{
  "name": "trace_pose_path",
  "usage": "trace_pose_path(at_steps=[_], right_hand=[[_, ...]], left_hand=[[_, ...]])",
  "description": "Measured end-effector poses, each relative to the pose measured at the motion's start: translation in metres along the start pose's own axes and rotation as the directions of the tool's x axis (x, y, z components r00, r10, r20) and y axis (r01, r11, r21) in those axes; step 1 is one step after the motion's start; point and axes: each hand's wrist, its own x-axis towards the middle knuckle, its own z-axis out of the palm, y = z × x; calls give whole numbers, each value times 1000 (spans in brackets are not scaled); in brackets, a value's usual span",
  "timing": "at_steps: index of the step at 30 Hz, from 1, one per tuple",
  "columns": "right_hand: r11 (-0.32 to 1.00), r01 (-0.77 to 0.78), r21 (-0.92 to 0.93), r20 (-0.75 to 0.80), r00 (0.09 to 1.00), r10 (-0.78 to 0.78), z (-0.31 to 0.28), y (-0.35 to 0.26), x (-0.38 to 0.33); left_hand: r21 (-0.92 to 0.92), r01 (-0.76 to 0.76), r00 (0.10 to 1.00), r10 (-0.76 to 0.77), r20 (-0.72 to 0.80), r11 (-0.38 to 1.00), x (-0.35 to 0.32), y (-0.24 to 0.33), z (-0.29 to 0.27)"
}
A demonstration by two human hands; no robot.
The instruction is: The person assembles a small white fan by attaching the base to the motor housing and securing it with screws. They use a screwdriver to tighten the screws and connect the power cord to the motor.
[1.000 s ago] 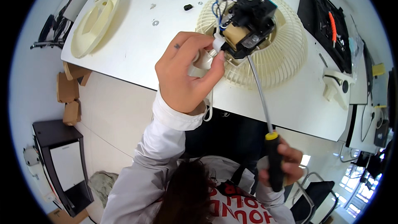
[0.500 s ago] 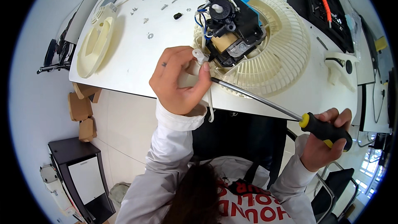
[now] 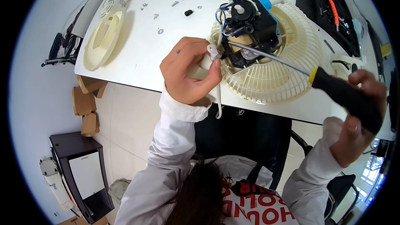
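Head view: we find the left hand (image 3: 189,73) curled around a white plastic part (image 3: 207,60) at the near edge of the white table (image 3: 137,54), thumb pressed against a small white clip and cord that hangs over the table edge. Touching that part is a cream fan grille (image 3: 271,73) lying flat on the table, with a black motor unit (image 3: 250,29) seated at its centre, blue and white wires at its top. We record the right hand (image 3: 360,112) closed tight around the black handle of a screwdriver (image 3: 308,73); its metal shaft slants across the grille, the tip at the motor's near side. Farther left lies a cream round housing (image 3: 102,37), with loose screws (image 3: 160,16) scattered between it and the grille. A black tray (image 3: 329,12) sits at the right.
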Motion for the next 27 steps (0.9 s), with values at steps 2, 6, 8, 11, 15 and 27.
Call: trace_pose_path(at_steps=[2,6,8,11,15,27], right_hand=[[976,73,-203,116,992,-50,-14,-6,15],[883,230,-410,335,938,-89,-32,-16,44],[845,288,-450,419,904,-85,-35,-22,53],[801,355,-483,511,857,-72,-39,-31,62],[770,399,-498,573,818,-53,-40,-44,65],[720,408,-561,573,820,-18,-41,-62,48]], left_hand=[[-1,10,999,-10,46,1000,2,-1,-3],[-105,13,997,-4,83,994,7,-4,-2],[-113,16,997,-8,70,993,7,-6,0],[-88,24,996,-16,88,996,8,-8,1],[-84,53,997,-47,68,995,8,-7,4],[-135,59,998,-59,4,989,-4,-6,18]])
